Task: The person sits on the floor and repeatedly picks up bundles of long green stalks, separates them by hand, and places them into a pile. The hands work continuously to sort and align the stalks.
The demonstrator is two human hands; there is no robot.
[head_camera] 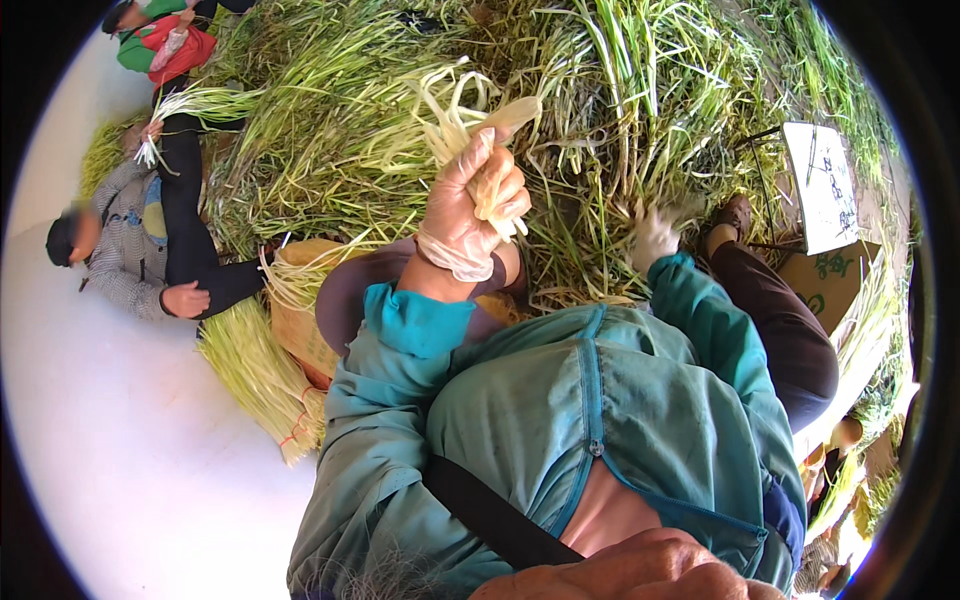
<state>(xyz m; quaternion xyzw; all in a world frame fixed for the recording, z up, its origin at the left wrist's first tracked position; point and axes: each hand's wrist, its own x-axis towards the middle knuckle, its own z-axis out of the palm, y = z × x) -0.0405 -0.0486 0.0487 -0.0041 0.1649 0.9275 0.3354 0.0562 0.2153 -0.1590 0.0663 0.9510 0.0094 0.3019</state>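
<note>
My left hand (476,199), in a thin translucent glove, is raised and closed around a small bunch of pale yellow leafy strips (442,124). Their ends stick out above and below the fist. Lower and to the right, my right hand (654,238) is blurred, in a whitish glove, at the near edge of a heap of long green leafy stalks (570,150). Its fingers and anything in them cannot be made out. The heap spreads in front of me, with yellowed and wilted leaves mixed in.
At left, a seated co-worker (127,232) holds a small bunch of stalks; another person (165,45) is beyond. A red-tied bundle (262,382) lies beside a brown bag or carton (304,322). At right stand a white board (821,187) bearing writing and a cardboard box (832,289).
</note>
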